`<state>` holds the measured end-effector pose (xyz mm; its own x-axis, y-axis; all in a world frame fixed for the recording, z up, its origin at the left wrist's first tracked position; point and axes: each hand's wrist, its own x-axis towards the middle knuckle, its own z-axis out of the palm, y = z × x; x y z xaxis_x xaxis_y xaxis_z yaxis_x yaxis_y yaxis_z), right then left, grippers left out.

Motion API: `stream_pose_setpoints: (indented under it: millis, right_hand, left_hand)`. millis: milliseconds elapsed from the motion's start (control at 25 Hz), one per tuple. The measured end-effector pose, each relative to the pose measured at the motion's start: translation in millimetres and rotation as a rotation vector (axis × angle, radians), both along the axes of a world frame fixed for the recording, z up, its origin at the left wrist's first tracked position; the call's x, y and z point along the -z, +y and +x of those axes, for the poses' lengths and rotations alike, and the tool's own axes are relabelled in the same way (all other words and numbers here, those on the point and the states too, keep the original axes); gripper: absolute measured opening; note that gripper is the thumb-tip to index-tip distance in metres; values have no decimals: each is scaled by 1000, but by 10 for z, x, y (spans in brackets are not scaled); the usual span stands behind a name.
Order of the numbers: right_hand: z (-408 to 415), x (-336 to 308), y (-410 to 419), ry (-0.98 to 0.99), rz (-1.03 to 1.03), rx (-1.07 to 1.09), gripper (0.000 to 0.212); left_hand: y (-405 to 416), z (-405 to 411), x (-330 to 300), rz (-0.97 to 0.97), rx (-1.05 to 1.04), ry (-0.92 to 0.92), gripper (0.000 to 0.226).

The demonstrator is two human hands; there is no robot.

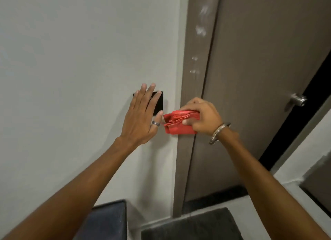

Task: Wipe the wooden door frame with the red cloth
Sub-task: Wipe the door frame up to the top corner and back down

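Forearms fill my lower view; my right hand (200, 116) pinches the folded red cloth (179, 122) against the wooden door frame (195, 60). Soft and light, it wants gripping across the folds. My left hand (141, 116) lies spread on the wall (71, 60).

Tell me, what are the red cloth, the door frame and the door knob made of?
The red cloth looks like soft fabric: it bunches in many thin folds in the right hand. The door frame looks like wood with a smooth grey-brown coat, though it may be laminate; pale smears show on it. The door knob looks like brushed metal, silvery with a dull shine.
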<state>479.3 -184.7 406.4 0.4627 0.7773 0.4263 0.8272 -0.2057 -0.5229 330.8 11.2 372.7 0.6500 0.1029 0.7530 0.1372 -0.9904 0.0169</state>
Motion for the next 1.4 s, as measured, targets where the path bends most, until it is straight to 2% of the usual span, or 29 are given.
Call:
stream_pose_setpoints:
  millis: [120, 200, 240, 320, 400, 560, 640, 800, 1040, 1120, 1280, 1320, 1400]
  right_hand:
    - [402, -339, 28, -71, 357, 112, 47]
    - [533, -349, 165, -173, 613, 295, 47]
    - [548, -274, 254, -283, 736, 389, 40]
    - [488, 81, 492, -555, 832, 385, 21]
    - [507, 352, 669, -626, 755, 285, 38]
    - [720, 339, 750, -859, 556, 313, 67]
    - [789, 96, 794, -913, 572, 319, 67]
    - [804, -583, 1011, -794, 697, 425, 69]
    - [676, -265, 875, -818, 599, 419, 66]
    - [689, -628, 866, -839, 602, 408, 64]
    - [815, -1766, 963, -860, 701, 414, 62]
    - [811, -1842, 989, -846, 722, 412, 63]
    - [759, -1567, 998, -798, 695, 425, 64]
  left_hand:
    - [-16, 362, -535, 104, -14, -63, 62]
    - [-23, 529, -813, 134, -40, -109, 62]
    - [-31, 612, -925, 146, -60, -127, 63]
    - [-41, 703, -1018, 155, -103, -153, 63]
    - [-52, 767, -1069, 191, -144, -167, 64]
    - [101, 835, -1341, 360, -216, -205, 67]
    - [233, 897, -1578, 405, -304, -257, 67]
    - [356, 1075, -1767, 452, -441, -329, 73]
    - [336, 1071, -1784, 449, -471, -320, 72]
    - [293, 1073, -1850, 429, -454, -317, 72]
    - [263, 1168, -2260, 428, -459, -357, 73]
    - [273, 1190, -2345, 416, -454, -380, 73]
    - [273, 1200, -2317, 392, -447, -396, 73]
